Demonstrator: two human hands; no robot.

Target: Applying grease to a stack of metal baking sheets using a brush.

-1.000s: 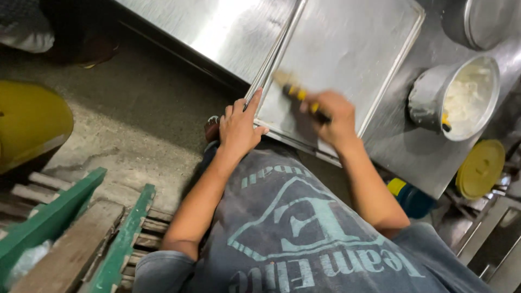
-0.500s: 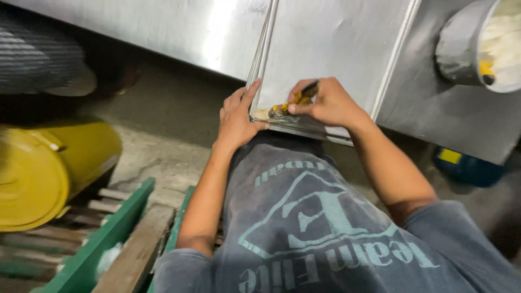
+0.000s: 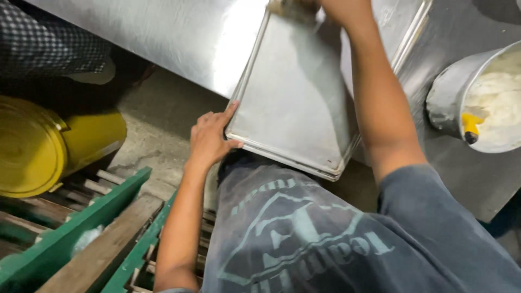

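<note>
A stack of metal baking trays (image 3: 301, 103) is lying on a steel table (image 3: 179, 38), with its near corner hanging a little over the table edge. The near left corner of the trays is gripped by the left hand (image 3: 209, 138): the fingers are laid along the rim and the thumb is pressed against the front edge, so the stack is kept steady. The right hand (image 3: 339, 8) is stretched to the far end of the top tray and is cut by the upper border of the picture. It seems to be closed on a brush-like tool (image 3: 290, 8), but this part is blurred, so what exactly is gripped cannot be told.

To the right, on the same table, a metal bucket (image 3: 450, 100) with a white paste is standing, and a tool with a yellow handle (image 3: 471, 125) is left inside it. It is judged that the top tray is being wiped or greased at its far end. For the next move, a firm hold on the corner would be needed, so that the trays are not pushed off the edge while the surface is covered.
</note>
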